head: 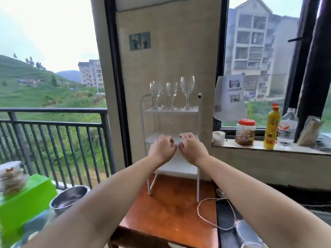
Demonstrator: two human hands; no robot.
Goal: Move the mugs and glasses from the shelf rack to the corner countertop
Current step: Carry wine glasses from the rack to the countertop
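Observation:
A white three-tier shelf rack (199, 122) stands on a brown wooden table against the wall. On its top tier stand three clear wine glasses: a left one (155, 94), a middle one (172, 94) and a taller right one (187, 92). Both my hands reach forward in front of the middle tier. My left hand (162, 148) and my right hand (190, 147) are side by side, fingers curled loosely, holding nothing. They hide part of the middle tier. No mug shows.
The stone window ledge (268, 149) at the right carries a white cup (218, 138), a red-lidded jar (245, 131), a yellow bottle (271, 128) and a water bottle (287, 127). A steel bowl (69, 197) and green box (26, 199) sit lower left. A white cable (206, 217) lies on the table (170, 212).

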